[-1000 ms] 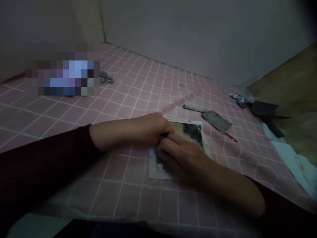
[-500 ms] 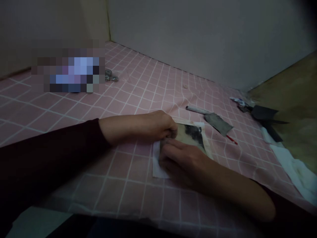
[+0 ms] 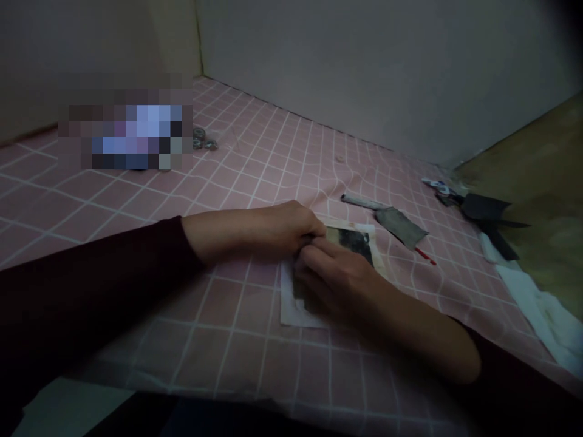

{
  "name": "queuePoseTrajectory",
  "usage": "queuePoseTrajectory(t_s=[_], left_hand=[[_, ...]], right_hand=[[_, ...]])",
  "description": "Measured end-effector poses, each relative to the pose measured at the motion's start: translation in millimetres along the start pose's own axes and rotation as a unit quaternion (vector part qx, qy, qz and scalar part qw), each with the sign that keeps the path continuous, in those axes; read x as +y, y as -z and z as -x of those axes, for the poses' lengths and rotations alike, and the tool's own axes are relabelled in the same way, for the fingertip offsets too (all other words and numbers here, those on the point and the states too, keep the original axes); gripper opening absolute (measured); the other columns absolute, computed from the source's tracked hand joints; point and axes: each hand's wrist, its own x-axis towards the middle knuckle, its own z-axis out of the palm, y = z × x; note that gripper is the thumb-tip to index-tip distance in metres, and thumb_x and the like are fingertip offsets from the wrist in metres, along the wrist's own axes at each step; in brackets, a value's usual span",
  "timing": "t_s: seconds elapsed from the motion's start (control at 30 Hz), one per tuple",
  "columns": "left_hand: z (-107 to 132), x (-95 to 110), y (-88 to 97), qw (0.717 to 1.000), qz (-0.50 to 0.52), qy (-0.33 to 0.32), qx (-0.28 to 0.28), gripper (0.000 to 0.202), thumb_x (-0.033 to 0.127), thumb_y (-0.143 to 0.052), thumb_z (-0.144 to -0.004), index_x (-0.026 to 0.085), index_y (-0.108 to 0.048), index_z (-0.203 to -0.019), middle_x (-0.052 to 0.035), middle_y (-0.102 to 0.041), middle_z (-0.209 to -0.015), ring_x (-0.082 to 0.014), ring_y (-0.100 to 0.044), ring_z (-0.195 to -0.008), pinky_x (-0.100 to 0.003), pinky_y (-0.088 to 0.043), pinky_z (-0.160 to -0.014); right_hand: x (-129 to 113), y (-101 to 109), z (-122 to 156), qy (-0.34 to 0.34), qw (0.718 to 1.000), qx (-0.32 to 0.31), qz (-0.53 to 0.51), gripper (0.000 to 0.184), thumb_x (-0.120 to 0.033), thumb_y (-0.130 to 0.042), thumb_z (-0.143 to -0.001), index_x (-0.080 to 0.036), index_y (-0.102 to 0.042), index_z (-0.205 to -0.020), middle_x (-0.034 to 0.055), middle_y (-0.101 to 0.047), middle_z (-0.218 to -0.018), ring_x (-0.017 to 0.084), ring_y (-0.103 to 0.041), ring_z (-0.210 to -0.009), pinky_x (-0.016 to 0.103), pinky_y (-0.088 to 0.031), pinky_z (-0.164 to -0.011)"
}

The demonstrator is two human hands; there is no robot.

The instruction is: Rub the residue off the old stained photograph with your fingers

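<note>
My left hand (image 3: pixel 291 229) is closed, with its fingertips curled down above a sheet with a dark, stained patch (image 3: pixel 356 241). Meeting it from the right, my right hand (image 3: pixel 334 273) is also closed, its fingers pinched against the left fingertips. Whatever lies between the fingers is hidden and too small to make out. Beneath both hands, the dark-patched sheet rests on a white paper or cloth (image 3: pixel 291 312) on the pink checked tablecloth (image 3: pixel 255 364).
Right of the hands lie a grey strip of worn abrasive-looking sheet (image 3: pixel 401 227), a grey tube (image 3: pixel 362 201) and a red stick (image 3: pixel 426 256). Dark sheets (image 3: pixel 485 207) and white tissue (image 3: pixel 532 306) lie at far right. Small metal rings (image 3: pixel 199 135) sit back left beside a blurred-out patch.
My right hand has moved up and slightly left, closer against my left fingers, uncovering more of the sheet's near edge. My left hand stays almost in place.
</note>
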Motion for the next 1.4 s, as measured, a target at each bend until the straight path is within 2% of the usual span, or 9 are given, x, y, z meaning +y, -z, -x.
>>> queuePoseTrajectory(t_s=[0.27,0.4,0.53,0.67,0.8,0.97,1.1,1.27,1.4], left_hand=[[1.0,1.8,0.3,1.0,-0.001,0.015,0.005,0.017,0.008,-0.053,-0.081,0.017,-0.067,-0.077,0.0032,-0.067,-0.073,-0.0094,-0.058,-0.065,-0.02,-0.037,-0.059],[-0.2,2.0,0.8,1.0,-0.006,0.008,-0.003,0.022,0.006,-0.051,-0.082,0.018,-0.069,-0.081,0.0031,-0.068,-0.077,-0.009,-0.058,-0.069,-0.02,-0.039,-0.064],[-0.2,3.5,1.1,1.0,-0.01,0.027,-0.002,0.015,0.007,-0.054,-0.079,0.016,-0.066,-0.078,0.0023,-0.067,-0.074,-0.0099,-0.057,-0.067,-0.02,-0.037,-0.061],[-0.1,3.3,0.8,1.0,-0.012,0.018,-0.003,0.022,0.006,-0.05,-0.082,0.017,-0.069,-0.084,0.0026,-0.068,-0.078,-0.0094,-0.058,-0.069,-0.02,-0.038,-0.064],[0.1,3.8,1.2,0.999,-0.011,0.031,0.0,0.017,0.008,-0.052,-0.08,0.016,-0.066,-0.08,0.0026,-0.067,-0.075,-0.0095,-0.058,-0.067,-0.02,-0.037,-0.061],[-0.2,4.6,1.5,1.0,-0.013,0.024,-0.004,0.022,0.005,-0.05,-0.081,0.017,-0.068,-0.086,0.0025,-0.068,-0.079,-0.0092,-0.059,-0.069,-0.02,-0.039,-0.064],[0.3,6.7,2.5,0.999,-0.018,0.044,0.001,0.015,0.006,-0.052,-0.079,0.015,-0.065,-0.08,0.0017,-0.066,-0.076,-0.0101,-0.058,-0.068,-0.02,-0.038,-0.062],[0.1,7.9,2.7,0.999,-0.024,0.038,-0.004,0.021,0.006,-0.051,-0.082,0.017,-0.068,-0.086,0.0021,-0.068,-0.079,-0.01,-0.059,-0.07,-0.02,-0.039,-0.064],[0.0,8.5,2.0,0.998,-0.028,0.048,0.005,0.019,0.004,-0.051,-0.082,0.015,-0.066,-0.083,0.0006,-0.068,-0.079,-0.0109,-0.059,-0.07,-0.021,-0.039,-0.064]], right_hand=[[-2.5,2.0,-0.1,0.004,1.0,0.009,-0.002,0.015,-0.006,-0.043,-0.089,-0.018,-0.047,-0.08,0.0039,-0.05,-0.082,0.013,-0.044,-0.069,0.026,-0.041,-0.064],[-2.5,1.4,1.6,0.015,0.996,-0.069,-0.052,0.017,-0.004,-0.045,-0.087,-0.019,-0.046,-0.079,0.0006,-0.048,-0.079,0.01,-0.04,-0.063,0.023,-0.039,-0.06],[0.1,0.0,-0.3,0.004,1.0,0.017,-0.003,0.014,-0.008,-0.044,-0.09,-0.018,-0.048,-0.08,0.0047,-0.053,-0.083,0.014,-0.046,-0.071,0.027,-0.043,-0.066],[-1.7,1.1,-1.7,0.022,0.996,-0.054,-0.06,0.017,-0.005,-0.045,-0.087,-0.019,-0.047,-0.077,0.0012,-0.051,-0.077,0.012,-0.045,-0.067,0.025,-0.042,-0.064],[-2.1,2.0,-1.4,0.004,1.0,0.015,-0.015,0.016,-0.007,-0.042,-0.089,-0.019,-0.047,-0.079,0.0036,-0.052,-0.08,0.014,-0.045,-0.069,0.027,-0.042,-0.064],[-0.7,4.2,-0.8,0.021,0.994,-0.088,-0.065,0.016,-0.005,-0.045,-0.088,-0.018,-0.048,-0.079,0.0011,-0.051,-0.078,0.011,-0.044,-0.065,0.025,-0.04,-0.063],[3.4,3.9,-3.0,0.015,1.0,0.024,-0.007,0.014,-0.01,-0.043,-0.091,-0.018,-0.048,-0.081,0.0052,-0.054,-0.081,0.014,-0.047,-0.071,0.027,-0.041,-0.066],[2.2,7.0,-1.9,0.024,0.995,-0.077,-0.059,0.016,-0.009,-0.045,-0.091,-0.019,-0.047,-0.078,0.002,-0.052,-0.078,0.012,-0.045,-0.066,0.025,-0.041,-0.064],[3.8,9.5,0.2,-0.007,1.0,0.004,-0.003,0.015,-0.01,-0.042,-0.091,-0.018,-0.048,-0.081,0.0053,-0.054,-0.084,0.014,-0.048,-0.07,0.028,-0.042,-0.066]])
